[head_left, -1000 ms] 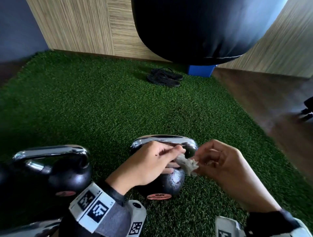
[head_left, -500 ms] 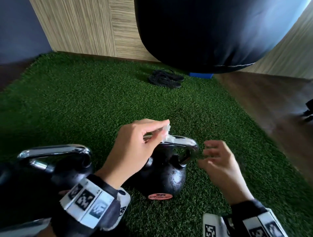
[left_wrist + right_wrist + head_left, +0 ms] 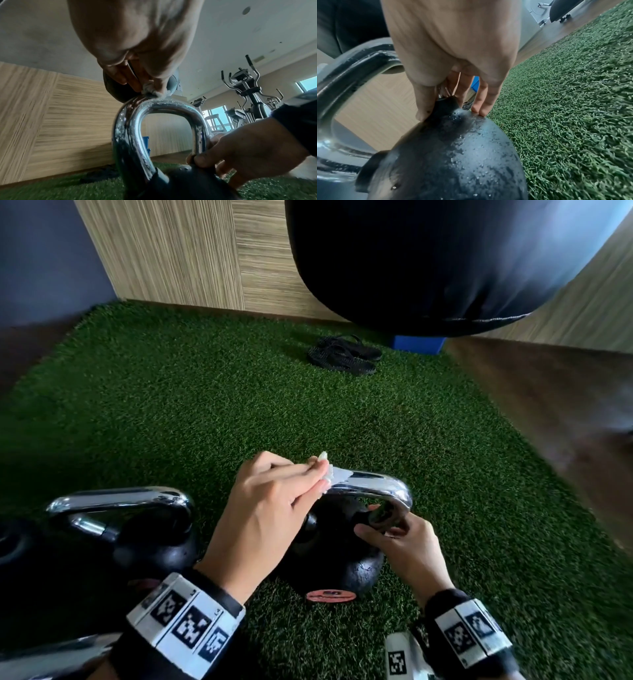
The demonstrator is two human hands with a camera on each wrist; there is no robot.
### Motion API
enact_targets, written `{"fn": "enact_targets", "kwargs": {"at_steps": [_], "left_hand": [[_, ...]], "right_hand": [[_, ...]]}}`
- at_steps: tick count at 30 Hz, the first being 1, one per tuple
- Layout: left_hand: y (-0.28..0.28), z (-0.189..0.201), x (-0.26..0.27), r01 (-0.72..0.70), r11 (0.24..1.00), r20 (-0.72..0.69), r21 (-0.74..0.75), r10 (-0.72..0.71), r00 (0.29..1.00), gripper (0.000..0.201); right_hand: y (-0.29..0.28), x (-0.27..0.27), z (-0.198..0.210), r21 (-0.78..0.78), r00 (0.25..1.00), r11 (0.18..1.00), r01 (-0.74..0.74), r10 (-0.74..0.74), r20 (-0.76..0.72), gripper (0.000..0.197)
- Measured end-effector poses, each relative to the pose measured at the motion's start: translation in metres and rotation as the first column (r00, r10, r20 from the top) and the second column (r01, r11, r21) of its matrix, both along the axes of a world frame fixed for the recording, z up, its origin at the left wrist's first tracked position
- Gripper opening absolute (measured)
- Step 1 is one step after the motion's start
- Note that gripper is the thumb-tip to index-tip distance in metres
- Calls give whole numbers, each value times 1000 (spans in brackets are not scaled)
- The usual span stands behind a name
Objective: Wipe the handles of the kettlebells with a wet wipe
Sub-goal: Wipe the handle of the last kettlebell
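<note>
On the green turf mat (image 3: 171,405), near its front edge, the kettlebell (image 3: 342,570) being cleaned is standing upright, and its chrome handle (image 3: 373,484) is turned across the view. A crumpled wet wipe (image 3: 330,475) is pinched between thumb and fingertips of the left hand (image 3: 270,508) and is pressed on the top bar of the handle, at its left end. In the left wrist view the wipe (image 3: 152,92) is seen touching the top of the arch. The right hand (image 3: 407,546) is curled round the right leg of the handle, where it meets the black body, so the weight is kept steady; in the right wrist view its fingers (image 3: 481,105) are resting on the body.

The step in hand is judged to be the wiping of the top bar. For a good result, the wipe should be drawn along the whole bar with firm pressure and wrapped round the underside too, since only a small bunched part is in contact now. The right leg must be freed later, so that the covered part is also cleaned.

A second kettlebell (image 3: 137,529) is standing just beside, to the left, and its handle looks untouched at present. A pair of black sandals (image 3: 346,356) is lying near the far edge of the mat.
</note>
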State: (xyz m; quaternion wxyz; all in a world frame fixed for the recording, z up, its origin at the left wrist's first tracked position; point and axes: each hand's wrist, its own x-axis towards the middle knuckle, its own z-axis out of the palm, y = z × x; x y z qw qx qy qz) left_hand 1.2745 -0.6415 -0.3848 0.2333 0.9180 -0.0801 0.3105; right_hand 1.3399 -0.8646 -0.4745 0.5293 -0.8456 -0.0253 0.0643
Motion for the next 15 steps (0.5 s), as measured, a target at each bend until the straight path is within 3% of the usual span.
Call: {"fn": "enact_targets", "kwargs": {"at_steps": [3,6,11,15], "left_hand": [[3,-5,-5,-47,989,10,-141,49,999,30],[14,-9,-10,-152,924,-44,-351,146,988,29],[18,-25,-14,-177,913,-58,-368,167,984,27],[28,-49,-17,-273,762,-204,-587,188,961,26]], "right_hand": [[0,-1,0,9,1000,1000,4,-4,-10,55],[1,-3,0,25,1000,1000,7,-7,-23,55],[2,-4,-1,25,1000,999,23,-22,-21,48],[2,-4,-2,33,1000,999,7,-6,-18,55]]}}
